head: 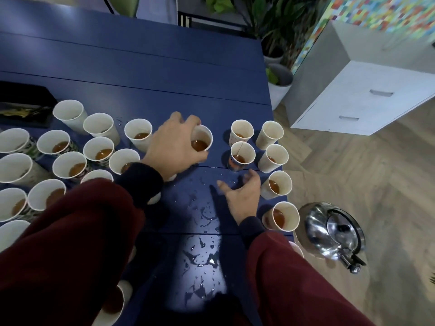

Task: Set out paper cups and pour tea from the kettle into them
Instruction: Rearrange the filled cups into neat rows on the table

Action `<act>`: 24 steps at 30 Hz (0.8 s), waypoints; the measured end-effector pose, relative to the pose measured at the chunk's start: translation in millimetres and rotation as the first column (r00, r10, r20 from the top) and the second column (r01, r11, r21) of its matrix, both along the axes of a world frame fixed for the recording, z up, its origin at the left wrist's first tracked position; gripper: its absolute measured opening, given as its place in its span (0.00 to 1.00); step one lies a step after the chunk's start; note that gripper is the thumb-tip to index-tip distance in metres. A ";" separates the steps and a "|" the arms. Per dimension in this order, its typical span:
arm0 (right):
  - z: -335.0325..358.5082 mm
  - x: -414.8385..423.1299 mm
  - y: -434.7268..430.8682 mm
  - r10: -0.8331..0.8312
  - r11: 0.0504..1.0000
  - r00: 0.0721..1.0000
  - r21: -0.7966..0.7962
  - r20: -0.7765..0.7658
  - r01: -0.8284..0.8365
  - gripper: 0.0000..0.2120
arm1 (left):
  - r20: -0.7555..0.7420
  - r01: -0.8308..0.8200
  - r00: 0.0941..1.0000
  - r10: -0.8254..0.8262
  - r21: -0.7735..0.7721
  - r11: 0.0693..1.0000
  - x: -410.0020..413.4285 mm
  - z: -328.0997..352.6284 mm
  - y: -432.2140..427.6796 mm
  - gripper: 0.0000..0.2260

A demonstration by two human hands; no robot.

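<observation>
My left hand (174, 140) grips a white paper cup (203, 137) with brown tea in it, at the middle of the blue table (164, 76). My right hand (242, 194) hovers open, fingers spread, just in front of a tea-filled cup (242, 155) and holds nothing. Several more paper cups with tea stand in a cluster on the left (69, 165) and along the right edge (279, 184). A steel kettle (334, 231) sits on the floor to the right of the table, lid on.
Spilled drops and small puddles (202, 257) wet the table in front of me. A black tray (26, 109) lies at the far left. White drawers (357, 97) and potted plants (279, 83) stand beyond the table's right edge.
</observation>
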State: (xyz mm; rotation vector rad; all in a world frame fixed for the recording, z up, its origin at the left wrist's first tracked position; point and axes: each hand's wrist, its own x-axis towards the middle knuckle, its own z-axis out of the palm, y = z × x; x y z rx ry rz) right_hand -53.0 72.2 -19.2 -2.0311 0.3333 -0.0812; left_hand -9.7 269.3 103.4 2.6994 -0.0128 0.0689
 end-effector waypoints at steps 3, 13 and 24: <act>17.2 -17.4 15.2 0.192 0.980 0.978 0.036 0.086 -0.195 0.46 | -0.095 0.088 0.992 -0.087 0.006 0.996 -26.6 9.1 -12.3 0.27; 30.3 -65.0 22.6 0.266 0.961 0.950 0.028 0.166 -0.274 0.23 | -0.169 0.286 0.942 -0.289 -0.043 0.957 -79.4 -1.1 -30.4 0.29; -6.7 -33.8 -19.4 0.041 0.998 0.986 0.037 0.163 -0.047 0.24 | -0.113 -0.226 0.962 0.247 0.170 0.959 -46.7 -56.3 2.5 0.36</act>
